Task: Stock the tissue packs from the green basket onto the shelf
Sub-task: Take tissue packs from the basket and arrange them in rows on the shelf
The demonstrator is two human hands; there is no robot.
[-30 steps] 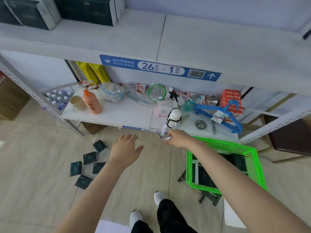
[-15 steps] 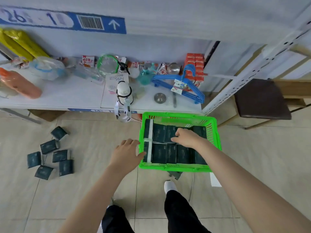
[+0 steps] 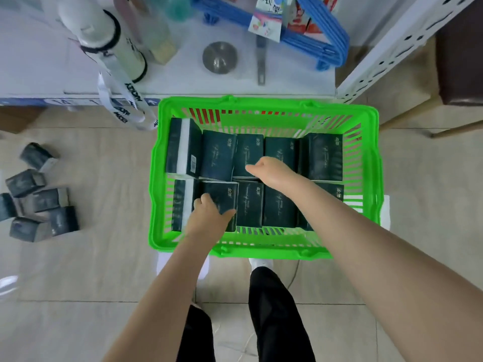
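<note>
"MICKEY" on white strap point(image 3: 120, 114), "衣架" on hanger tag point(image 3: 266, 20)

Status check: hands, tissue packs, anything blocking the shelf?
Left hand grips a near-row tissue pack in the green basket. Right hand over far-row packs, grip unclear. White strap hangs off the shelf edge beside the basket.

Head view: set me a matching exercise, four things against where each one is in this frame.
Things:
1 green basket
2 blue hangers
3 loose tissue packs
4 left hand

Places:
A on the floor tiles
B on the shelf
C inside the basket, gripping a pack
D just in front of the shelf edge

Pairs: 1-D, 2-B, 3-A, 4-C.
</note>
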